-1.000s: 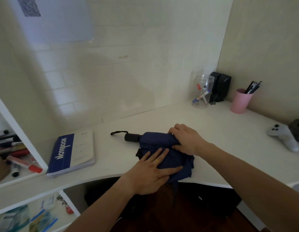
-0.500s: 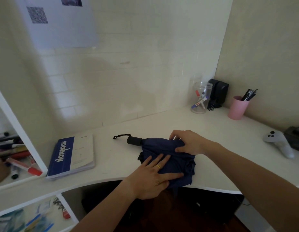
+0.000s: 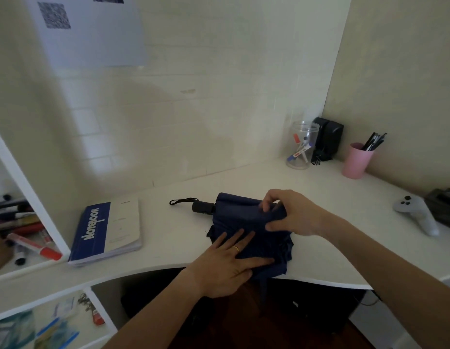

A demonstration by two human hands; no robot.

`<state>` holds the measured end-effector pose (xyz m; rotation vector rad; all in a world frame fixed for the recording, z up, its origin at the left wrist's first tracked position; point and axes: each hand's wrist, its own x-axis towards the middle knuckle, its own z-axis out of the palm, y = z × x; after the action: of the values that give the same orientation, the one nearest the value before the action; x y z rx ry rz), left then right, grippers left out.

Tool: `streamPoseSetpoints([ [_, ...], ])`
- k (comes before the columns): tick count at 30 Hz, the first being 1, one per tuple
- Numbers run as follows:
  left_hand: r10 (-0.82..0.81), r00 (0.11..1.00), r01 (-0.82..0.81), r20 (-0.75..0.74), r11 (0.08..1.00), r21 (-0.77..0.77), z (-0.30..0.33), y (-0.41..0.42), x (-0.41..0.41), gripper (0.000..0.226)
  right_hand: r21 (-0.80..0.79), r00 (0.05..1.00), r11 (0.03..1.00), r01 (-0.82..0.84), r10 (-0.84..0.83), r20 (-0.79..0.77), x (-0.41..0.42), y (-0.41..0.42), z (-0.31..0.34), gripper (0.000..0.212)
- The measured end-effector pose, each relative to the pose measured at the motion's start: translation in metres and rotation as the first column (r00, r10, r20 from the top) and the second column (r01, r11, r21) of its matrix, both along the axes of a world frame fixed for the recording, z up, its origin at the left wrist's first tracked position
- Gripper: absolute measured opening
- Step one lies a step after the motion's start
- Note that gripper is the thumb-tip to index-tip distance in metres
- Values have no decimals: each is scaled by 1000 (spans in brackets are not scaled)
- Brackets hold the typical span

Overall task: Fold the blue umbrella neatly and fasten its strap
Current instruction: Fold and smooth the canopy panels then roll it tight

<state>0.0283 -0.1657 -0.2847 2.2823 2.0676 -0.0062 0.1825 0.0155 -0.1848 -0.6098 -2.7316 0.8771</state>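
Observation:
The collapsed blue umbrella [image 3: 241,215] lies on the white desk [image 3: 173,235] near its curved front edge, black handle [image 3: 203,207] and wrist loop [image 3: 182,200] pointing left. Loose canopy cloth spreads toward the desk edge and hangs a little over it. My left hand [image 3: 229,260] lies flat on that cloth, fingers straight, pressing it down. My right hand [image 3: 292,214] grips the rolled far part of the canopy, fingers curled over the top and thumb below. The strap is not visible.
A blue and white notebook [image 3: 108,229] lies left of the umbrella. At the back right stand a clear jar of markers [image 3: 300,147], black speakers [image 3: 328,138] and a pink pen cup [image 3: 357,159]. A white game controller [image 3: 418,214] lies at the far right. Shelves with markers [image 3: 25,233] stand left.
My right hand has lifted from lying over the roll to gripping its right end, fingers curled. The left hand stays flat on the cloth. The camera has tilted.

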Motion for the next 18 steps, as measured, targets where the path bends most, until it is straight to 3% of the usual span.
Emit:
streamPoseSetpoints([
  [5, -14, 999, 15, -38, 999, 34, -1, 0, 0, 51, -57, 977, 986, 154, -161, -137, 12, -35, -30, 100],
  [10, -39, 999, 41, -20, 990, 137, -9, -1, -5, 48, 191, 996, 980, 61, -48, -75, 22, -48, -57, 67],
  [13, -37, 997, 18, 70, 967, 253, -12, -19, -7, 46, 168, 999, 986, 24, -20, -25, 29, -42, -74, 65],
  [16, 50, 940, -179, 337, 914, 364, -18, -43, -14, 42, 163, 996, 987, 15, -2, -84, 30, -38, -85, 74],
  [18, 93, 814, -406, 573, 797, 448, -15, -45, -14, 41, 221, 994, 975, -2, 26, -106, 30, -38, -90, 67],
])
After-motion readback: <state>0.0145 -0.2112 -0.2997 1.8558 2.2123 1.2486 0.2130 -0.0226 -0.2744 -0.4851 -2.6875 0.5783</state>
